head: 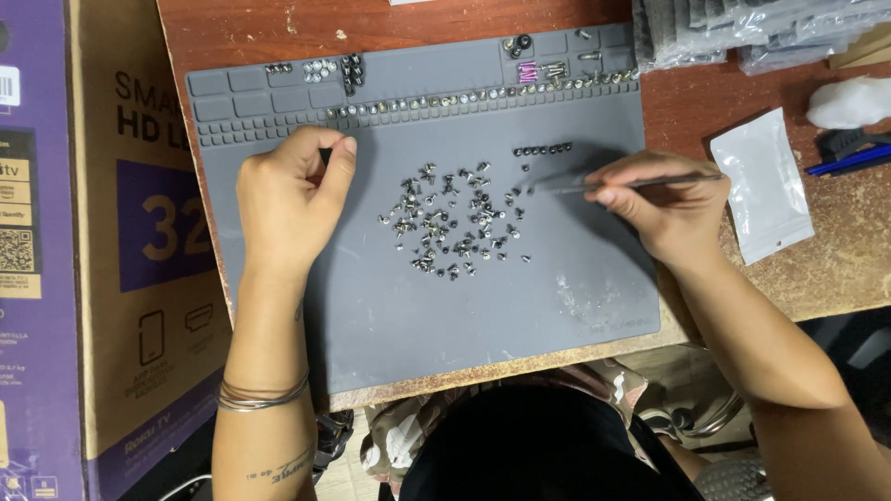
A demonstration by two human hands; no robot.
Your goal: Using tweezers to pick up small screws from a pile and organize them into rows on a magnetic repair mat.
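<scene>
- The left hand [290,190] rested on a grey mat [371,297], its fingers curled in and thumb pressed to forefinger around a small dark item [326,155]; what that item was could not be told.
- The right hand [670,204] held thin tweezers [617,184] in a narrow pinch, tips pointing left toward the screws.
- A loose pile of small screws [445,223] lay in the middle of the mat, between the two hands and touching neither.
- A short row of dark screws [543,148] sat just above the tweezer tips, apart from the pile.
- A longer line of screws [483,96] ran along the mat's upper ridge, with more in the tray pockets [529,70] above it.
- A white pouch [763,186] lay on the wooden table [835,269], right of the mat and near the right wrist.
- A cardboard box [102,232] stood to the left of the table.
- Risk, as judged: a wrist or forearm sweep across the mat could scatter the pile, since nothing walled it in.
- Risk: a screw could spring from the tweezer tips if gripped off-centre, and roll off the table.
- Risk: the sorted row lay close to the tips, so a stray nudge could mix it back into the pile.
</scene>
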